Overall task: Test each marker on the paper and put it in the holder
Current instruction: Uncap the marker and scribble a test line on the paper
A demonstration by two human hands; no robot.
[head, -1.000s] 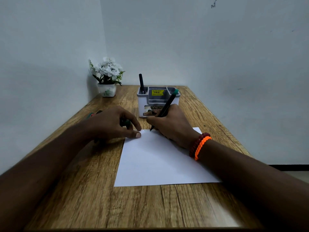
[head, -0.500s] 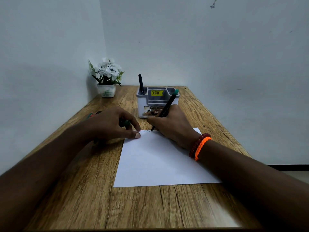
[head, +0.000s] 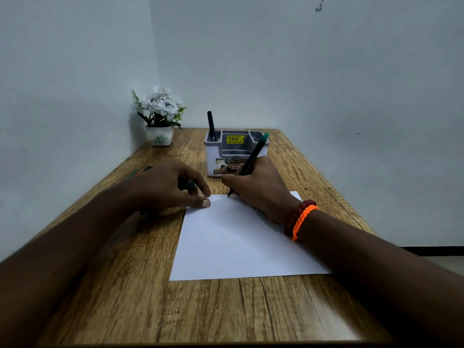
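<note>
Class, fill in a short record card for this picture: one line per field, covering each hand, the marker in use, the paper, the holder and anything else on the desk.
Right hand: grips green-capped marker, tip on the paper
Left hand: thumb presses the paper's far left corner; holds a dark cap
Paper: white, small zigzag line at far edge
Holder: grey, one black marker standing in left compartment
Also: potted white flowers, far left corner of wooden desk

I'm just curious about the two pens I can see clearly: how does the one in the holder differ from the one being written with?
The black marker stands nearly upright in the holder, untouched; the green-ended marker leans, gripped by the right hand. The black marker's tip is hidden inside the holder; the green-ended marker's tip touches the paper beside a zigzag line. Both have slim dark barrels.
</note>
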